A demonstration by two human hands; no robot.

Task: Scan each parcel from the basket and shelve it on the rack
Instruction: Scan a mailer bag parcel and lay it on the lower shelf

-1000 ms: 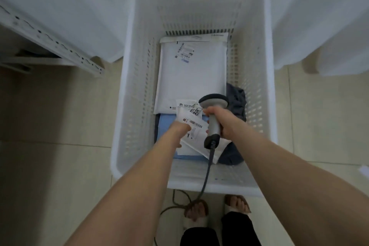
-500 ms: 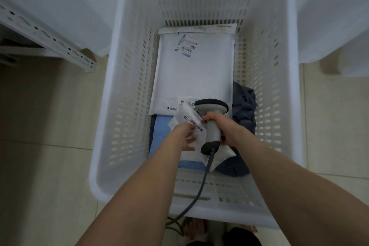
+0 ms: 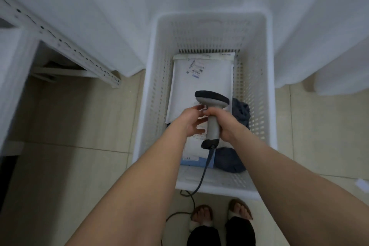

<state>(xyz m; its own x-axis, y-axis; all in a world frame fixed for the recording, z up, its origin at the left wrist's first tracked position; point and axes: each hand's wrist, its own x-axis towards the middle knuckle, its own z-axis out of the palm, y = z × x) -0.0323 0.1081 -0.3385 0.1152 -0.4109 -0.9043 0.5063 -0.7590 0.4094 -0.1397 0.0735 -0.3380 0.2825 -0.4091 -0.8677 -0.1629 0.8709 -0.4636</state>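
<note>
Probably light, limp and slick, the small white mailer parcel lies in the basket beneath the left hand, loose-fingered and holding nothing, while the right hand grips the barcode scanner; an edge pinch looks the best hold.

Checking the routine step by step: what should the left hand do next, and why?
Probably lower the left hand and pinch the small white parcel beneath it: that hand is open and empty, the right hand grips the scanner, and the parcel lies in the basket, not yet shelved.
</note>
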